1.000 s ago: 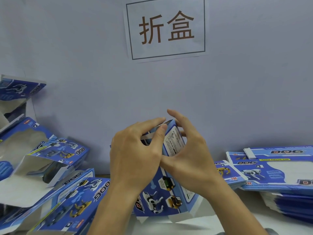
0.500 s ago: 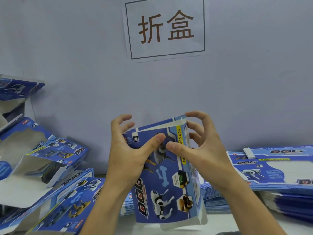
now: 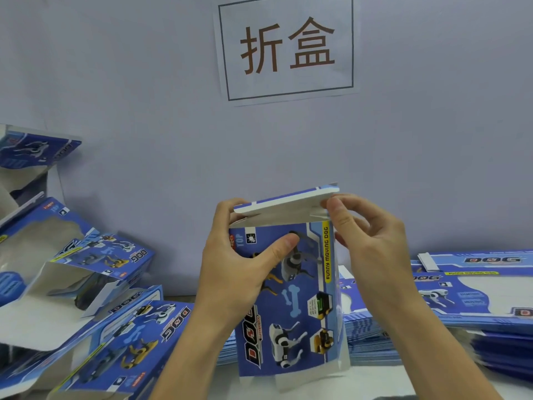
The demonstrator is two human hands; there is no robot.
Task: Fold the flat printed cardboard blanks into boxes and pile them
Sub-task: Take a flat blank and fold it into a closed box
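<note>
A blue printed dog box (image 3: 300, 307) stands upright in the middle, opened into a tube, its printed face toward me. Its top lid flap (image 3: 285, 199) sticks out level above the opening. My left hand (image 3: 239, 267) grips the box's upper left side, thumb pressed on the printed face. My right hand (image 3: 372, 243) pinches the right end of the lid flap with thumb and forefinger, the other fingers curled behind. A stack of flat blanks (image 3: 473, 287) lies at the right. Folded boxes (image 3: 95, 307) are heaped at the left.
A grey wall (image 3: 144, 96) stands close behind, with a paper sign (image 3: 288, 47) of two characters. More flat blanks (image 3: 372, 339) lie behind the held box. The white tabletop (image 3: 375, 382) shows in front.
The box was turned so its printed face looks at me and was held more upright. The top lid flap has swung up and out, and my right hand moved up to pinch its end.
</note>
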